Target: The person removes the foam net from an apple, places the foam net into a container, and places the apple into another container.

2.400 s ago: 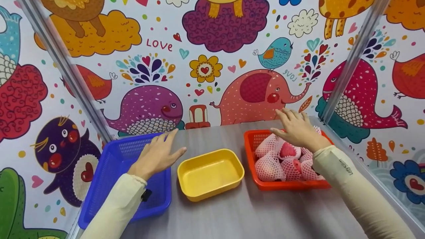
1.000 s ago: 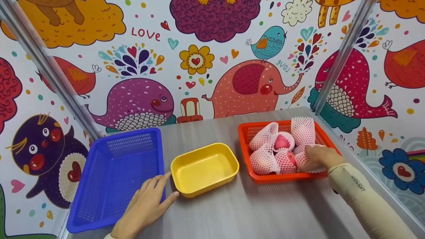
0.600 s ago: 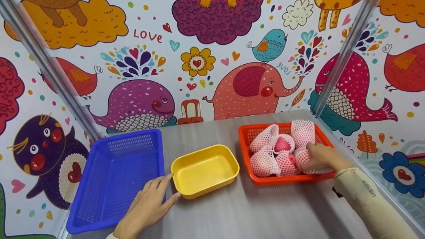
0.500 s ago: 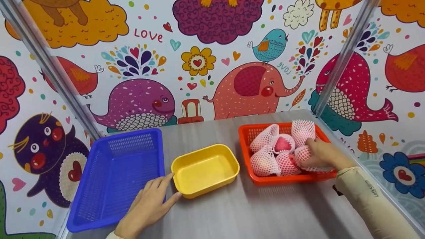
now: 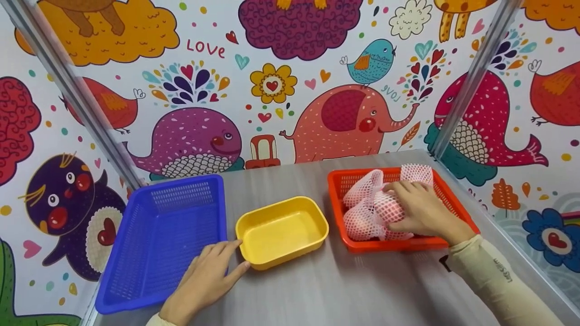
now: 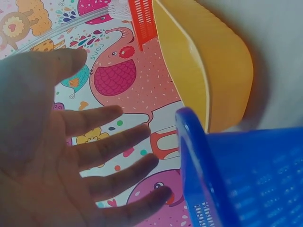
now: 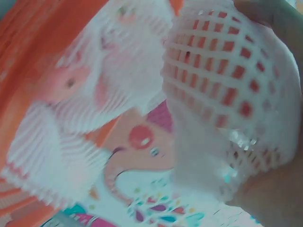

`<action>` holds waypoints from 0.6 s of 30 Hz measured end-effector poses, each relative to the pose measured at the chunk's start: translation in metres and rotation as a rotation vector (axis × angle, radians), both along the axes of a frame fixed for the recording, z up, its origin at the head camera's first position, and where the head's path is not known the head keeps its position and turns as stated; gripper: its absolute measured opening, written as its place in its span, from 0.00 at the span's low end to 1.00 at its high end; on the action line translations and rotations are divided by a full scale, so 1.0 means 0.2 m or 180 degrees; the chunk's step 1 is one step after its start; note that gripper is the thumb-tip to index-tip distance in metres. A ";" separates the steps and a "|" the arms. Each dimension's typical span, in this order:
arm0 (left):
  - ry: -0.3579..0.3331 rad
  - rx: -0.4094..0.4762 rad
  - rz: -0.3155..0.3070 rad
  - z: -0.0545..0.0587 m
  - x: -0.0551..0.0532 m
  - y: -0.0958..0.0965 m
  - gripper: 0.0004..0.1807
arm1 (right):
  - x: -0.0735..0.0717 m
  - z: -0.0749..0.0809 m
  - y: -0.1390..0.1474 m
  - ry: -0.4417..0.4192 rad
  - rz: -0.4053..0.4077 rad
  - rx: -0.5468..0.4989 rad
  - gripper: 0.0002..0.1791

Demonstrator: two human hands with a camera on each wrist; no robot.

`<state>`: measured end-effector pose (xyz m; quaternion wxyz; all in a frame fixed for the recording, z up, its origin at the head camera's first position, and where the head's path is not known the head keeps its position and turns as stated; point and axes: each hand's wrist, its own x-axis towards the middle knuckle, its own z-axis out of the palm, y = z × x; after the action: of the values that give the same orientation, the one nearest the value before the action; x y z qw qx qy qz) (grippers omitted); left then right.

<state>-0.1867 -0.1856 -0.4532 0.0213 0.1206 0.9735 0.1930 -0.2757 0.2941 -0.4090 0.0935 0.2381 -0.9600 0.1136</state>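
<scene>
Nearest, the left hand (image 5: 204,274) holds nothing: its fingers are loose and spread, beside the yellow tub's near left corner in the head view. The left wrist view suggests they are apart from the tub. That hand also overlaps the right side of the blue basket (image 5: 163,244). The yellow tub (image 5: 283,237) sits between the blue basket and the red basket (image 5: 394,246), all on the grey desk (image 5: 308,290).

Farther out, the right hand (image 5: 423,210) grasps a fruit (image 5: 389,208), fingers curled over its top and thumb on the near side. The fruit is over the red basket, apparently above the other fruit (image 5: 361,225); how far it is raised I cannot tell. Red patches show through its white foam net (image 7: 213,71).

The fruit looks firm, round and moderately light, with skin that could bruise if dropped or squeezed hard. The net should give softly and cushion it, though it may slip over the skin. The best hold is round the widest part, thumb opposite fingers, rather than by the net's loose end, which could slide off.

Behind everything stands the printed wall (image 5: 312,70).
</scene>
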 end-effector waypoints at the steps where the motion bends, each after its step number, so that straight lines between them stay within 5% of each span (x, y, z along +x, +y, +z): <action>1: -0.0010 0.0004 0.0000 0.00 0.00 0.00 0.37 | 0.01 0.00 -0.03 0.0031 0.0069 -0.0031 0.44; 9: -0.0010 0.0009 -0.0005 0.01 0.00 0.00 0.37 | 0.10 0.00 -0.23 0.0188 0.0502 -0.0204 0.45; 18: 0.0042 0.0031 -0.0108 -0.01 0.02 0.01 0.36 | 0.21 -0.16 -0.49 0.0345 0.1304 -0.0371 0.45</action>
<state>-0.1834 -0.1827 -0.4548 0.0175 0.1384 0.9705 0.1966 -0.2337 0.1965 -0.4405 0.1335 0.4282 -0.8770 0.1725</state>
